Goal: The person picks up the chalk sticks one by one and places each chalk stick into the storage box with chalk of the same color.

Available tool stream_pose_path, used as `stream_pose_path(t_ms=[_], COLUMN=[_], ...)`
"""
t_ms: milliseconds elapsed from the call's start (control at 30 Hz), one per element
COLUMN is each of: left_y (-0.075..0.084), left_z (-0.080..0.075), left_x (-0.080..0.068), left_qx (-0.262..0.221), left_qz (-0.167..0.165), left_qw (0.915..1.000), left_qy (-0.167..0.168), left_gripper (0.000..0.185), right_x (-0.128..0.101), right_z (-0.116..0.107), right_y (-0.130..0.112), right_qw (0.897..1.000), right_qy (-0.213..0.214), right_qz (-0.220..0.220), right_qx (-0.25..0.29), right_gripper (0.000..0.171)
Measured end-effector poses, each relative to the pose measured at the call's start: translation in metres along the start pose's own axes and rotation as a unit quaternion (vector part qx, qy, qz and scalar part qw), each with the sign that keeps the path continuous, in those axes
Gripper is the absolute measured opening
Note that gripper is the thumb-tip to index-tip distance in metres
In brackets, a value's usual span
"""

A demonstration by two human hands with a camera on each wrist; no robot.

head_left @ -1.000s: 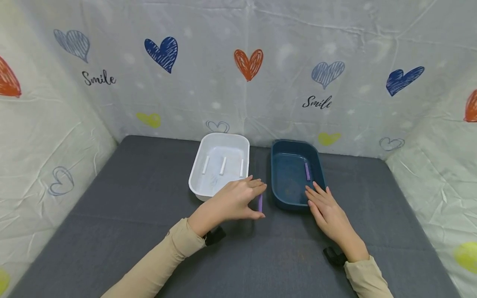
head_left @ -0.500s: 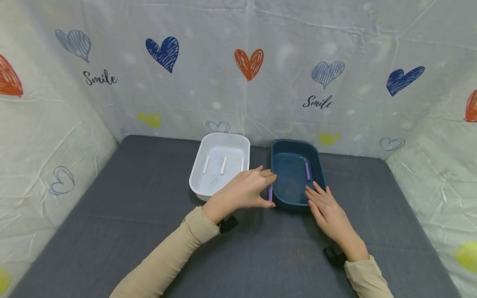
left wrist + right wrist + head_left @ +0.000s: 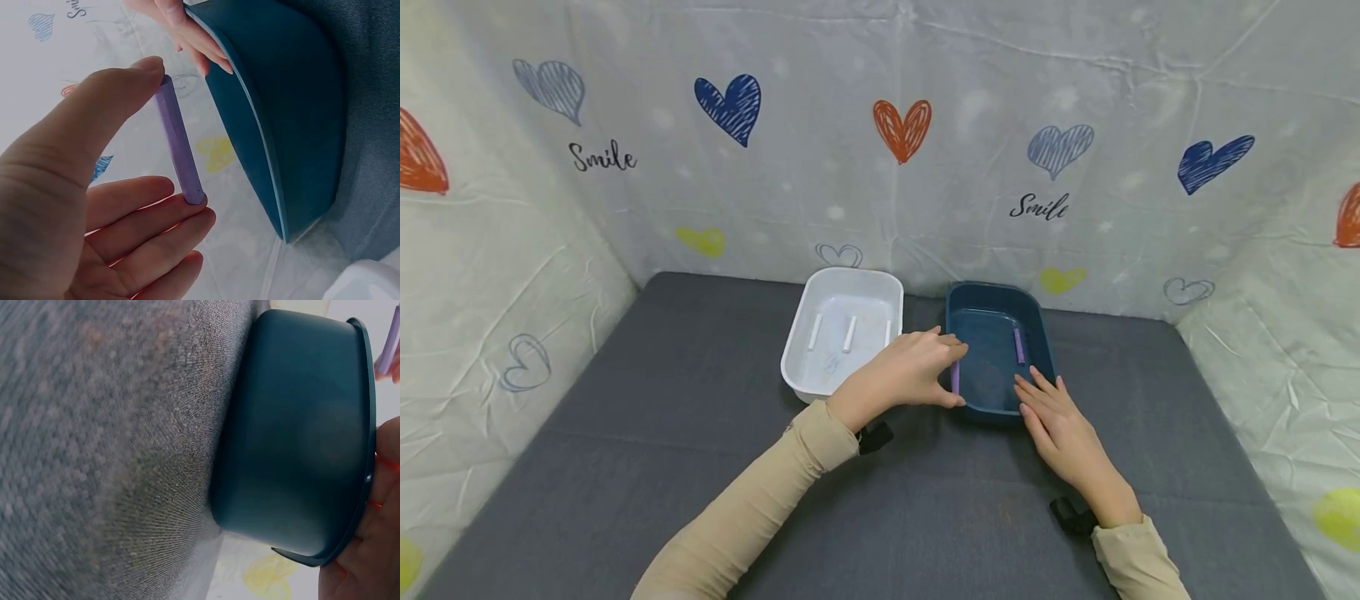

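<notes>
My left hand (image 3: 913, 371) pinches a purple stick of chalk (image 3: 180, 144) end to end, thumb at one tip and a fingertip at the other. It holds the chalk over the left rim of the dark blue basin (image 3: 981, 354). Inside that basin, near its right wall, lies another purple chalk stick (image 3: 1018, 346). My right hand (image 3: 1063, 425) rests on the basin's near right corner with fingers extended over the rim. Left of the basin stands a white tub (image 3: 831, 371) with white chalk sticks (image 3: 849, 334) lying apart in it, one partly hidden by my left hand.
A dark grey cloth (image 3: 700, 375) covers the table under both containers. Close behind them hangs a pale curtain (image 3: 820, 183) printed with hearts, which also closes in the left and right sides. A narrow gap separates the tub and the basin.
My left hand has carried the purple chalk rightward and slightly away from me, from beside the white tub to the basin's left rim. My right hand has stayed in place.
</notes>
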State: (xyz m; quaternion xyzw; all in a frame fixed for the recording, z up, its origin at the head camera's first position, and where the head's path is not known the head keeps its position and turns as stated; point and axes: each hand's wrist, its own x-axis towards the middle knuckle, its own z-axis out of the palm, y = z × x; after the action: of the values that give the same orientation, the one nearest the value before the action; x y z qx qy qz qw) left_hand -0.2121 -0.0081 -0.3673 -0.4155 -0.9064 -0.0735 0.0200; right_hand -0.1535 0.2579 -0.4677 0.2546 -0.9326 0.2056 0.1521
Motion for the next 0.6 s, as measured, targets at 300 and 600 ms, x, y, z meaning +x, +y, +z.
stream_pose_path(t_ms=[300, 600], left_y=[0.005, 0.001], left_z=[-0.004, 0.0], left_x=[0.017, 0.039], left_qx=[0.024, 0.007], left_qz=[-0.001, -0.02], left_qw=[0.9996, 0.9994], left_qy=[-0.017, -0.029], left_gripper=[0.072, 0.074], right_x=[0.001, 0.0], right_z=[0.0, 0.0], right_y=[0.0, 0.0], right_qw=[1.0, 1.0], right_qy=[0.001, -0.005], right_qz=[0.0, 0.006], right_qx=[0.003, 0.009], right_gripper=[0.038, 0.038])
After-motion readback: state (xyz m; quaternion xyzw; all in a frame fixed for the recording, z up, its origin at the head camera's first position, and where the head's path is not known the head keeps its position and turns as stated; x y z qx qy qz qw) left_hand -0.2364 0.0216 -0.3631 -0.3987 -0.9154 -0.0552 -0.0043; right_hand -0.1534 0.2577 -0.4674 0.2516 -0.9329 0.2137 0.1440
